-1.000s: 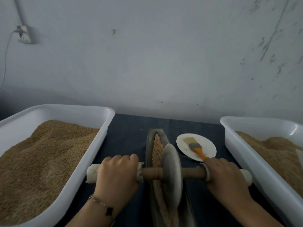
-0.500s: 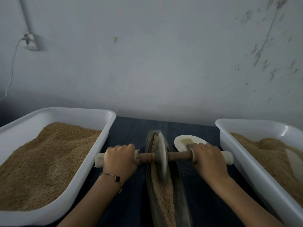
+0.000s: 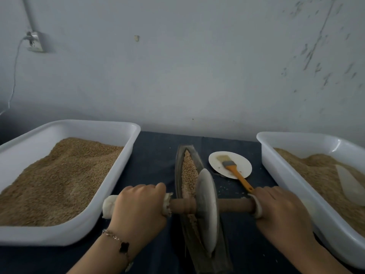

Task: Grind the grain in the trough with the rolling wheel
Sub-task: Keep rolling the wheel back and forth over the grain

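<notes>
Between the two hands stands the stone wheel [image 3: 207, 210], upright on its edge in the narrow dark trough [image 3: 199, 230], with its wooden axle [image 3: 233, 206] running out sideways to each palm. Curled over the white-wrapped left end of the axle, the left hand [image 3: 138, 208] grips it from above, knuckles up, a bracelet [image 3: 116, 239] on the wrist. At the other end the right hand [image 3: 280, 212] wraps its fingers round the axle just beyond a white collar. Ahead of the wheel, away from both hands, the grain [image 3: 188, 171] lies in a ridge along the trough. Just beyond the right hand rests a white plate [image 3: 243, 165] with an orange-handled brush [image 3: 235, 171]. Outside each hand sits a white tub [image 3: 110, 190] heaped with grain.
</notes>
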